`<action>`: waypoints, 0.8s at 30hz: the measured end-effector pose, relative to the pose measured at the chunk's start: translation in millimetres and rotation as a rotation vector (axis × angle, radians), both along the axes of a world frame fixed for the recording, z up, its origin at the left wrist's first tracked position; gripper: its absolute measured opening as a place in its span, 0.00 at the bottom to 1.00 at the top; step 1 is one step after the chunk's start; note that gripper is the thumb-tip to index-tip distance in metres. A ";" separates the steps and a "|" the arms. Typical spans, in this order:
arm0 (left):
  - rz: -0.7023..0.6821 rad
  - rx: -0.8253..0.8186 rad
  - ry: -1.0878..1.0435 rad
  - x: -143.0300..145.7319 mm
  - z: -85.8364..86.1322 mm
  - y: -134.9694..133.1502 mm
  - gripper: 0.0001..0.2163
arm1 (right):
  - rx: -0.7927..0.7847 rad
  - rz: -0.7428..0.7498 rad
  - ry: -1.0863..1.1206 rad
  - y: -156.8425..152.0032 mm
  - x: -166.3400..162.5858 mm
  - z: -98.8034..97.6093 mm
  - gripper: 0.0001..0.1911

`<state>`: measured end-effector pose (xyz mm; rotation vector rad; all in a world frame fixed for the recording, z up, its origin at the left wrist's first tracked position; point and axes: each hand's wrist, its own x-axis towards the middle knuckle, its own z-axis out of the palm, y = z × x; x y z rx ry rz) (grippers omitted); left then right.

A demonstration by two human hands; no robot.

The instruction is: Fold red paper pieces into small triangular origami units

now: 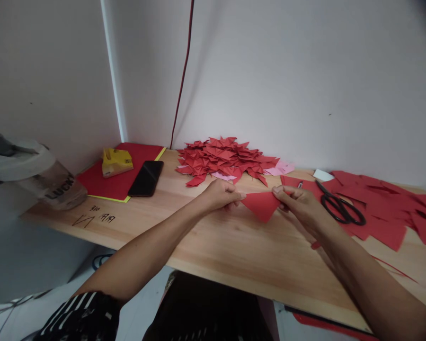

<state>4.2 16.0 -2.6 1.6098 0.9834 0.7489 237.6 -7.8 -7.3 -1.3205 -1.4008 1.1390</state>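
A small piece of red paper point(261, 206), triangular in outline with its point downward, is stretched between my two hands just above the wooden table. My left hand point(222, 194) pinches its left corner, the fingers curled. At the opposite corner my right hand point(294, 201) grips it between thumb and fingers. Behind my hands lies a heap of folded red paper shapes point(223, 158) with a few pink ones point(282, 167) among them. Right of my right hand, black-handled scissors point(341, 208) rest on loose red paper sheets point(379, 208).
On the left stand a clear bottle marked LUCKY point(62, 187) and a yellow packet point(117, 162) on red and yellow sheets point(92, 182). A black phone point(146, 178) lies beside them. A dark red cable point(184, 71) hangs along the wall. Thin red strips point(394, 268) lie front right.
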 end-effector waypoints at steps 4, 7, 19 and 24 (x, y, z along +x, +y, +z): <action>-0.055 0.104 0.021 2.9 0.5 -1.8 0.11 | -0.062 0.025 0.009 2.2 -1.5 -9.8 0.23; -0.095 0.149 0.039 6.2 -1.2 -3.0 0.08 | -0.062 0.123 -0.058 4.5 -1.7 -17.8 0.23; -0.075 0.368 0.243 15.9 -0.9 -14.3 0.06 | 0.730 0.171 -0.700 -4.4 -18.7 -2.7 0.09; -0.057 0.383 0.254 16.4 -0.3 -15.0 0.06 | 0.761 0.199 -0.799 -6.4 -19.9 -0.8 0.11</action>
